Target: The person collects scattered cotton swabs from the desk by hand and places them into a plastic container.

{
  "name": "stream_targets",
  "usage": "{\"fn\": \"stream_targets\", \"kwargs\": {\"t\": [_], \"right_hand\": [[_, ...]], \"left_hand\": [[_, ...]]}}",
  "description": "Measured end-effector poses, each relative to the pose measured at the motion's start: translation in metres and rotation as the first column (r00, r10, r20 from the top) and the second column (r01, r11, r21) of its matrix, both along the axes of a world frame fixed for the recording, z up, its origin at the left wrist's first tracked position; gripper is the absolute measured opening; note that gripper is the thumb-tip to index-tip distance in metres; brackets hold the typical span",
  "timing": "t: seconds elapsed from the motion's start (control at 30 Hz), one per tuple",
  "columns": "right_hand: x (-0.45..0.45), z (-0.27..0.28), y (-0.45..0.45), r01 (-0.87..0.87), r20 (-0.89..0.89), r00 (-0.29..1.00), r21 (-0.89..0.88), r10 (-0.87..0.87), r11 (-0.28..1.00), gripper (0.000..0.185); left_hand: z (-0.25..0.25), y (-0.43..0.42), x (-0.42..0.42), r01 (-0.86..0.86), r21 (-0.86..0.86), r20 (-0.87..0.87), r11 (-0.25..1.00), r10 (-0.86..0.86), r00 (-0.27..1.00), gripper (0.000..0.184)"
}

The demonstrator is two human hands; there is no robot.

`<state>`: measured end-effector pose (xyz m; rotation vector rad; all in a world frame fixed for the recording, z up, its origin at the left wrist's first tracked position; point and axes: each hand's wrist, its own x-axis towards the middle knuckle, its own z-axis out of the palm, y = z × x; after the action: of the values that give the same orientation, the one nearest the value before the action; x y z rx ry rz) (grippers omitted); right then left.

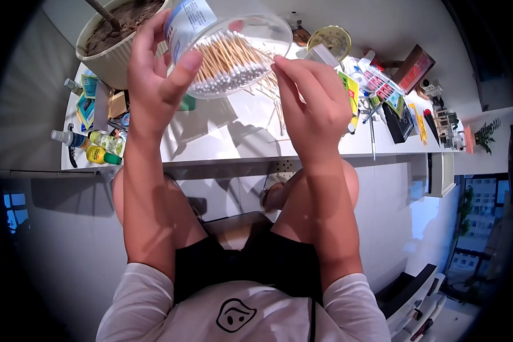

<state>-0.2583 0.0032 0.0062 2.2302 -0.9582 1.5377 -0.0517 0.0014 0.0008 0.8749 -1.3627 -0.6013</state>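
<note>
My left hand (pixel 154 80) grips a clear round tub (pixel 280 35) with a blue and white label, tilted so its open mouth faces me. Cotton swabs (pixel 228 60) with white tips and wooden-coloured sticks fill much of it. At the tub's right rim, my right hand (pixel 313 102) has thumb and forefinger pinched on the end of a cotton swab, whose far end lies among the others. Below the tub, loose cotton swabs (pixel 275 105) are scattered on the white table (pixel 211 134), partly hidden behind my right hand.
A large plant pot (pixel 105 62) stands at the back left, above several small bottles (pixel 102 155) and boxes. To the right lie a round gold-rimmed dial (pixel 329 43), a black box (pixel 398 122), pens and packets. My knees are under the table's front edge.
</note>
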Motion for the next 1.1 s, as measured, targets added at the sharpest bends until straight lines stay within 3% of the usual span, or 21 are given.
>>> {"fn": "stream_targets", "kwargs": {"t": [0.47, 0.57, 0.63, 0.73, 0.8, 0.87, 0.9, 0.93, 1.0, 1.1], "right_hand": [[0.014, 0.000, 0.007, 0.183, -0.086, 0.981, 0.101, -0.174, 0.978, 0.014], [0.015, 0.001, 0.009, 0.114, -0.043, 0.993, 0.160, -0.109, 0.980, 0.020], [0.010, 0.000, 0.010, 0.015, 0.118, 0.993, 0.129, -0.031, 0.991, 0.022], [-0.007, 0.002, 0.008, 0.044, 0.242, 0.967, 0.147, -0.079, 0.988, 0.023], [-0.015, 0.006, 0.007, 0.074, 0.215, 0.970, 0.178, -0.112, 0.981, 0.020], [-0.018, 0.006, 0.007, 0.201, 0.066, 0.959, 0.532, -0.277, 0.823, 0.017], [-0.022, 0.003, 0.008, 0.216, -0.053, 0.969, 0.650, -0.240, 0.728, 0.014], [-0.028, -0.005, 0.007, 0.216, -0.053, 0.969, 0.652, -0.240, 0.727, 0.014], [-0.040, -0.029, 0.002, 0.159, -0.264, 0.962, 0.749, 0.069, 0.643, 0.013], [-0.037, -0.047, 0.000, 0.127, -0.274, 0.950, 0.774, 0.147, 0.620, 0.012]], "left_hand": [[-0.009, -0.005, 0.002, 0.013, -0.055, 0.062, 0.998, -0.009, 0.998, 0.086], [-0.007, -0.005, 0.001, 0.014, -0.055, 0.043, 0.998, -0.011, 0.999, 0.086], [-0.008, -0.005, 0.003, 0.010, -0.053, 0.026, 0.999, -0.009, 1.000, 0.086], [-0.011, -0.007, 0.012, 0.009, -0.052, 0.040, 0.999, -0.007, 0.999, 0.083], [-0.010, -0.006, 0.014, -0.009, -0.044, 0.010, 0.999, 0.009, 1.000, 0.077], [-0.011, -0.007, 0.018, -0.017, -0.047, -0.008, 0.999, 0.016, 1.000, 0.075], [-0.011, -0.007, 0.019, -0.024, -0.050, -0.026, 0.998, 0.023, 0.999, 0.072], [-0.011, -0.007, 0.018, -0.025, -0.048, -0.026, 0.999, 0.024, 0.999, 0.072], [-0.010, -0.005, 0.017, -0.020, -0.027, -0.077, 0.999, 0.018, 0.997, 0.070], [-0.011, -0.008, 0.018, -0.007, -0.037, -0.043, 0.999, 0.005, 0.999, 0.068]]}}
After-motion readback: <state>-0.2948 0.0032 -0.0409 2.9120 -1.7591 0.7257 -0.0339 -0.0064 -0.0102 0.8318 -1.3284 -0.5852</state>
